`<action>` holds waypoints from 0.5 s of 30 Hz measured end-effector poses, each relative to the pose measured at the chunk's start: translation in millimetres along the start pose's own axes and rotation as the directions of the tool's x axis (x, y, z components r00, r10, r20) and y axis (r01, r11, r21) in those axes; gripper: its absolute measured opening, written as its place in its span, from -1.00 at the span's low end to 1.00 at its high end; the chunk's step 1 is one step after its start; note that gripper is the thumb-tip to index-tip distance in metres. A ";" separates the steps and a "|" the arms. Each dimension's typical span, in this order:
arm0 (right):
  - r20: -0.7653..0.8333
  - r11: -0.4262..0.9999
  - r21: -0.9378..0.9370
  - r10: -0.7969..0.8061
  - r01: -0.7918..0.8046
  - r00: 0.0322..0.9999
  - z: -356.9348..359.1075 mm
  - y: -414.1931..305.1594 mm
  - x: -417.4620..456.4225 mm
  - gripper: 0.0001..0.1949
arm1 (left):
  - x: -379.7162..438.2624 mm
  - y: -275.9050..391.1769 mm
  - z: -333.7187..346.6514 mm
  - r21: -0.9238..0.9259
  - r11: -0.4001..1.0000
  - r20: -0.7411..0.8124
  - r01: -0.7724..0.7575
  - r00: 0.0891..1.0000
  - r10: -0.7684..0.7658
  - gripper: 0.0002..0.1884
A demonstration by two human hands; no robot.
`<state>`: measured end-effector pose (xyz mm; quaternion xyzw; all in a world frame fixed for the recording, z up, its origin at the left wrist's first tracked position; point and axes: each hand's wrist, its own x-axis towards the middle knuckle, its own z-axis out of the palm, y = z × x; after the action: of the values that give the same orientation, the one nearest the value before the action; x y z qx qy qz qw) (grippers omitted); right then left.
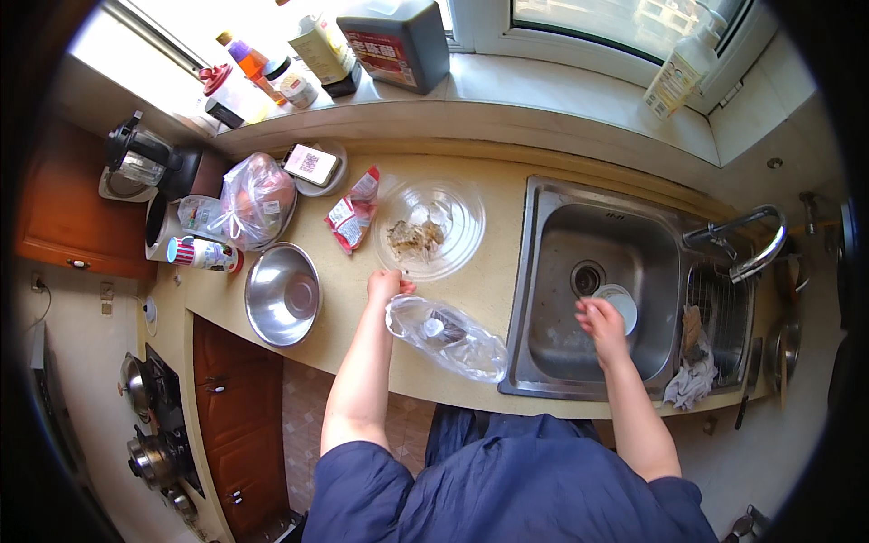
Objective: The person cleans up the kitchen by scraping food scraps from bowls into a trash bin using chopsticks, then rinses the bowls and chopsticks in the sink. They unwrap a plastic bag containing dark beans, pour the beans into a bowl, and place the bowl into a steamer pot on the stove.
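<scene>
My left hand (388, 285) is over the counter at the near edge of a clear plastic lid or shallow dish (468, 234), its fingers curled; a tiny dark bit shows at the fingertips. Brownish, dried-looking food pieces (415, 237) lie on the clear plastic. Just right of that hand, a clear plastic bag (475, 349) with something dark inside rests on the counter. My right hand (601, 322) hangs over the steel sink (557, 271), fingers bent, beside a pale bowl (623, 309) in the basin. Whether it holds anything small cannot be made out.
A steel mixing bowl (282, 295) and a red-and-white packet (354, 210) lie left. Behind are a phone (311, 165) on a container and a bagged bundle (258, 200). Bottles and a dark jug (397, 47) line the sill. The faucet (760, 251) arches over the right side.
</scene>
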<state>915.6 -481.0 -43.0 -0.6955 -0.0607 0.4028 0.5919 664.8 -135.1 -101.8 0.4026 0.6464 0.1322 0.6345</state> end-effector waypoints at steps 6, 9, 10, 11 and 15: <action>0.170 0.983 -0.004 0.181 -0.183 0.969 88.2 -19.6 73.5 -0.52 | -24.6 -18.4 1.4 0.059 0.998 0.208 -0.003 0.978 -0.009 -0.82; 0.286 0.964 -0.047 0.264 -0.262 0.921 108.1 -21.2 99.3 -0.57 | -24.4 -13.8 1.4 0.048 0.991 0.292 -0.121 0.951 0.102 -0.85; 0.254 0.975 -0.061 0.224 -0.215 0.941 111.1 -18.9 101.9 -0.58 | -24.7 -8.7 2.3 0.069 0.986 0.308 -0.152 0.943 0.124 -0.84; 0.220 0.983 -0.074 0.181 -0.169 0.959 112.3 -16.7 103.5 -0.59 | -24.6 -2.1 3.2 0.090 0.979 0.327 -0.185 0.933 0.146 -0.82; 0.142 0.999 -0.032 0.041 -0.037 0.989 99.6 -34.5 84.2 -0.65 | -63.0 51.1 16.5 0.203 0.921 0.389 -0.333 0.890 0.236 -0.74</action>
<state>922.4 -346.5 -51.6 -0.6747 -0.0951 0.4621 0.5676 690.0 -151.3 -24.6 0.5918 0.4653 0.0620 0.6553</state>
